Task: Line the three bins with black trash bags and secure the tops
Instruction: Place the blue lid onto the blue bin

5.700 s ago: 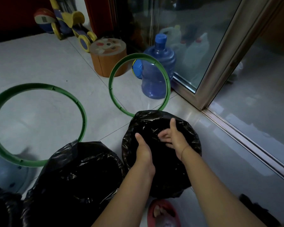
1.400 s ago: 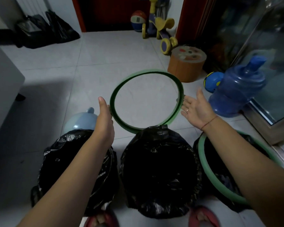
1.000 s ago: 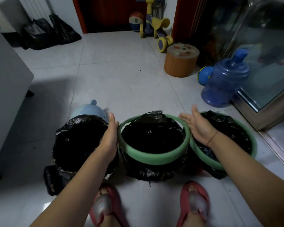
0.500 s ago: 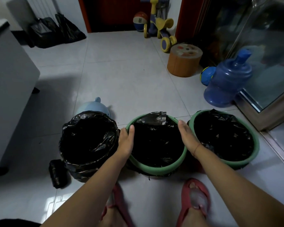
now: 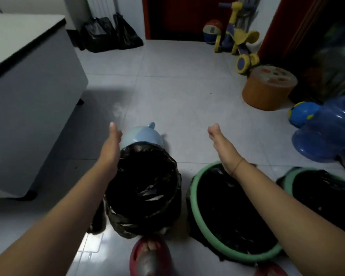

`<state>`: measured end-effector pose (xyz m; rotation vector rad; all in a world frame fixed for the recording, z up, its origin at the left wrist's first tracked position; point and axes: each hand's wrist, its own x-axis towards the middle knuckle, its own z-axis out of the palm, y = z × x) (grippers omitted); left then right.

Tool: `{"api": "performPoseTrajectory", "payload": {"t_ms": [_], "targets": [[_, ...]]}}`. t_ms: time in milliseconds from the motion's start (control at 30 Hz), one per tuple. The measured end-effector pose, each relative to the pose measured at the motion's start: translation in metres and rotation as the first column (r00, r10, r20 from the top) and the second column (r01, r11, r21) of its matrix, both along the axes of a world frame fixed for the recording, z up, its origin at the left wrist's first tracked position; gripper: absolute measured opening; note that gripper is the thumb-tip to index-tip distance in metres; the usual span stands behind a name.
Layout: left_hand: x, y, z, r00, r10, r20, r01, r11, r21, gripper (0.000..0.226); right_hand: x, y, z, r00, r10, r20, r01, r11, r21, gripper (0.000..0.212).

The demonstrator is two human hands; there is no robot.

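Note:
Three bins stand in a row on the tiled floor, each lined with a black trash bag. The left bin point(image 5: 145, 188) has its bag folded over the rim and no ring on it. The middle bin point(image 5: 227, 212) carries a green ring point(image 5: 199, 222) on its top, and so does the right bin point(image 5: 323, 196). My left hand point(image 5: 111, 144) is stretched out over the left bin's far-left rim, fingers straight, holding nothing. My right hand point(image 5: 220, 145) reaches forward above the middle bin's far rim, loosely open and empty.
A light blue lid-like object point(image 5: 141, 135) lies just behind the left bin. A white cabinet point(image 5: 28, 96) stands at the left. An orange stool point(image 5: 267, 88), a blue ball point(image 5: 301, 114) and a blue water jug point(image 5: 331, 132) are at the right. Black bags point(image 5: 110, 34) and a toy scooter point(image 5: 239, 38) stand at the back.
Both hands have let go of the middle bin's green ring and moved forward and left. The view has swung left, so the left bin now sits centre.

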<state>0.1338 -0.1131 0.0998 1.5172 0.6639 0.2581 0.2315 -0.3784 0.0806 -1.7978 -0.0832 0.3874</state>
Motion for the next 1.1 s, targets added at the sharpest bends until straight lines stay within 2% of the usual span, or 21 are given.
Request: {"api": "performPoseTrajectory", "payload": {"t_ms": [100, 267, 367, 567, 700, 833, 1000, 1100], "targets": [[0.025, 0.061, -0.029, 0.982, 0.121, -0.142, -0.113, 0.991, 0.066, 0.068, 0.039, 0.059, -0.014, 0.991, 0.103, -0.081, -0.103, 0.995, 0.0, 0.078], [0.061, 0.107, -0.087, 0.957, -0.094, -0.273, 0.119, 0.99, 0.073, 0.052, 0.099, 0.133, -0.049, 0.964, 0.227, -0.138, -0.242, 0.965, -0.101, 0.076], [0.083, 0.115, -0.115, 0.925, -0.167, -0.341, 0.208, 0.975, 0.085, 0.054, 0.131, 0.168, -0.071, 0.951, 0.269, -0.154, -0.291, 0.945, -0.149, 0.073], [0.109, 0.12, -0.156, 0.925, -0.132, -0.356, 0.206, 0.962, 0.18, 0.041, 0.178, 0.217, -0.114, 0.936, 0.337, -0.105, -0.351, 0.917, -0.191, 0.064], [0.106, 0.123, -0.181, 0.906, -0.193, -0.378, 0.256, 0.959, 0.125, 0.034, 0.198, 0.231, -0.14, 0.9, 0.43, -0.073, -0.429, 0.844, -0.321, 0.052], [0.103, 0.127, -0.192, 0.873, -0.204, -0.444, 0.32, 0.925, 0.205, 0.021, 0.209, 0.238, -0.153, 0.848, 0.515, -0.123, -0.515, 0.75, -0.415, 0.046], [0.103, 0.134, -0.193, 0.904, -0.137, -0.405, 0.29, 0.892, 0.347, 0.019, 0.213, 0.228, -0.161, 0.866, 0.496, -0.07, -0.448, 0.704, -0.551, 0.043], [0.103, 0.14, -0.187, 0.932, -0.096, -0.351, 0.229, 0.904, 0.36, 0.018, 0.209, 0.213, -0.161, 0.891, 0.453, -0.017, -0.377, 0.72, -0.582, 0.026]]}}
